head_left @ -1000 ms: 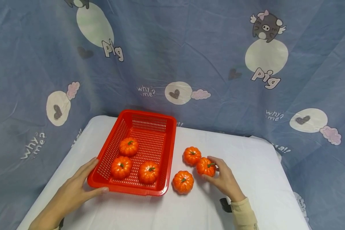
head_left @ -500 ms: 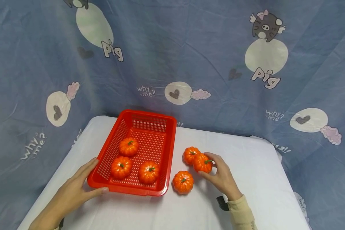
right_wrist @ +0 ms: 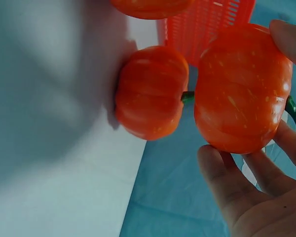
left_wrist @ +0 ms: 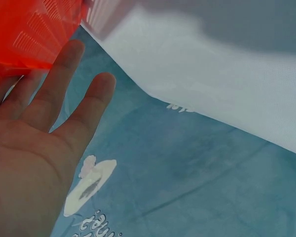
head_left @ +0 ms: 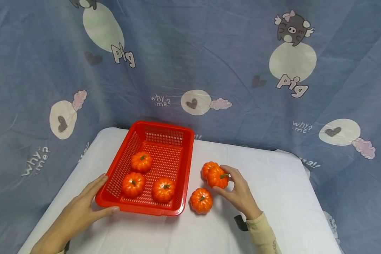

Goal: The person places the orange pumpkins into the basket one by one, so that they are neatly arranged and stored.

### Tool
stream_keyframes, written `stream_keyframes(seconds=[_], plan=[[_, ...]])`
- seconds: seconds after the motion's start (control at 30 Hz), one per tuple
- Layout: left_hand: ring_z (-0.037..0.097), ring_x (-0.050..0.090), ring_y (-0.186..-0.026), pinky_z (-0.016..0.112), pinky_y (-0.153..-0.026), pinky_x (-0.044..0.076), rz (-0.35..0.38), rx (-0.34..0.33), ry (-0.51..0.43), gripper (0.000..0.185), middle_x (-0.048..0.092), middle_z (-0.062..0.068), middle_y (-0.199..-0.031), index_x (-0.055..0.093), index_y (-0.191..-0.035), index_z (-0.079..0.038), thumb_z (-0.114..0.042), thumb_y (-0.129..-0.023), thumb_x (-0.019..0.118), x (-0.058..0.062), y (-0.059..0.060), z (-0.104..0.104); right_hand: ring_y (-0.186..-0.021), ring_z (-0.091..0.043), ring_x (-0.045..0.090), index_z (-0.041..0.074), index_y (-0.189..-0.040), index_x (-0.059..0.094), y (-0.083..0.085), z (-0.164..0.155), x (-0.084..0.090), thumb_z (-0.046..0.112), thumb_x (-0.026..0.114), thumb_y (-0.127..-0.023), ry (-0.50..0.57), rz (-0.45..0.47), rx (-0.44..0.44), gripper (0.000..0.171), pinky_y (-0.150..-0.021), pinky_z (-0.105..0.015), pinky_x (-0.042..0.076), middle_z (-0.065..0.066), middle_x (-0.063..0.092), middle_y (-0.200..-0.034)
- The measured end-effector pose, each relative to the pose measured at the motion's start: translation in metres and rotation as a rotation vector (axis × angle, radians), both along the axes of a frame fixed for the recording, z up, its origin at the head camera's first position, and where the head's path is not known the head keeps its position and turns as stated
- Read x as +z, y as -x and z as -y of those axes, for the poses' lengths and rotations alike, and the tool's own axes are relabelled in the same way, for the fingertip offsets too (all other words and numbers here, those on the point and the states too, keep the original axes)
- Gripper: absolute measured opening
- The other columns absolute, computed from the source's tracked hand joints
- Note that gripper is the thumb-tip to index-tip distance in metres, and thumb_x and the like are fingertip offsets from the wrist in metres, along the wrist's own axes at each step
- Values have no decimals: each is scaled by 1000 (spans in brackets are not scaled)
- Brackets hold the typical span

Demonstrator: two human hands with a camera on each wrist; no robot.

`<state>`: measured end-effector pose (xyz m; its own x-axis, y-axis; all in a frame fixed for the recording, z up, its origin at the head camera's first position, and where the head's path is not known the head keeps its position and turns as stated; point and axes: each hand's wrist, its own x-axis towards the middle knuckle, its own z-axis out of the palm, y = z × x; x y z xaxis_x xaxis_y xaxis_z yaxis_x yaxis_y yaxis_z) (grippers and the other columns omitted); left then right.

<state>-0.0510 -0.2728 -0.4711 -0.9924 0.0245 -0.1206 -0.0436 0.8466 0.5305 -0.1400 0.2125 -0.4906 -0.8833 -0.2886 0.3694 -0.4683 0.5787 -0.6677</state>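
A red mesh basket [head_left: 177,165] stands on the white table [head_left: 273,197] with three small orange pumpkins [head_left: 141,161] inside. My right hand [head_left: 231,188] pinches another pumpkin [head_left: 217,177] by its sides and holds it just above the table, in front of a pumpkin [head_left: 205,167] that lies behind it. A further pumpkin [head_left: 201,200] sits by the basket's near right corner. In the right wrist view the held pumpkin [right_wrist: 241,89] fills my fingers. My left hand [head_left: 82,208] rests flat against the basket's near left corner, fingers straight, with its fingers [left_wrist: 59,84] under the red basket [left_wrist: 34,29] rim.
A blue cloth [head_left: 190,63] printed with pigs and hearts hangs behind and drapes round the table. The table's right half [head_left: 282,183] is bare white. A dark strap [head_left: 240,223] shows at my right wrist.
My right hand has lifted its pumpkin and carried it left and slightly up, now overlapping the pumpkin behind. The left hand and the basket have stayed put.
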Motion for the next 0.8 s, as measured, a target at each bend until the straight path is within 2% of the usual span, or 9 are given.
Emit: stream_keyframes(seconds=[0.33, 0.57, 0.8], plan=[[50, 35, -140, 78, -99, 33, -13, -7, 3, 123, 24, 16, -165, 15, -164, -17, -78, -74, 71, 0, 0, 1, -122, -18, 56, 13, -143, 54, 6, 9, 8, 25, 91, -78, -2, -18, 32, 76, -91, -40, 57, -1, 57, -140], [51, 36, -139, 79, -99, 33, -20, -9, 6, 122, 24, 16, -165, 16, -164, -16, -78, -74, 70, 0, 0, 2, -118, -21, 57, 9, -142, 55, 11, 17, 12, 27, 91, -78, 10, -32, 46, 76, -90, -39, 57, -5, 58, -138], [51, 36, -140, 78, -99, 33, -36, -14, -1, 121, 24, 15, -165, 17, -164, -16, -76, -75, 72, 1, -1, 2, -119, -19, 57, 12, -142, 55, 16, 27, 17, 27, 91, -77, 18, -44, 60, 76, -90, -38, 57, -3, 58, -138]])
